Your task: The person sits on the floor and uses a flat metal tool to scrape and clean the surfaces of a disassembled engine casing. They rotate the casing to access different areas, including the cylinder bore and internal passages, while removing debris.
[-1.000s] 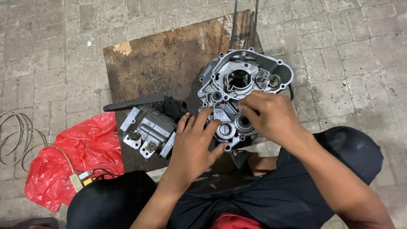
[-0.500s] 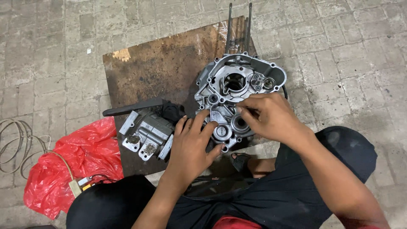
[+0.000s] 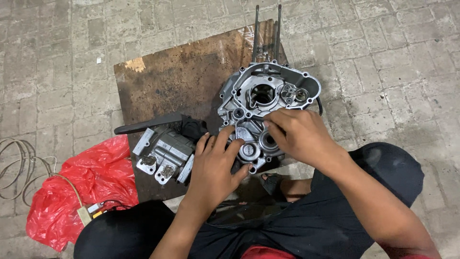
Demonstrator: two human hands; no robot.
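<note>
A silver engine crankcase half [image 3: 261, 93] lies open side up on a stained wooden board [image 3: 177, 81], with two long studs [image 3: 266, 33] sticking out from its far end. My left hand [image 3: 215, 163] rests flat on the near end of the case, fingers spread beside a round bearing seat [image 3: 250, 151]. My right hand [image 3: 299, 134] lies on the case's near right part, fingertips pressing at its middle. What is under those fingertips is hidden.
A smaller grey engine part [image 3: 165, 153] sits on the board left of my left hand, with a black bar [image 3: 148, 125] beside it. A red plastic bag [image 3: 72, 192] and looped cable [image 3: 17, 165] lie on the paved floor at left. My knees are at the bottom.
Both hands stay on the near end of the crankcase. My right hand's fingers have shifted slightly along the case; the view has drifted a little.
</note>
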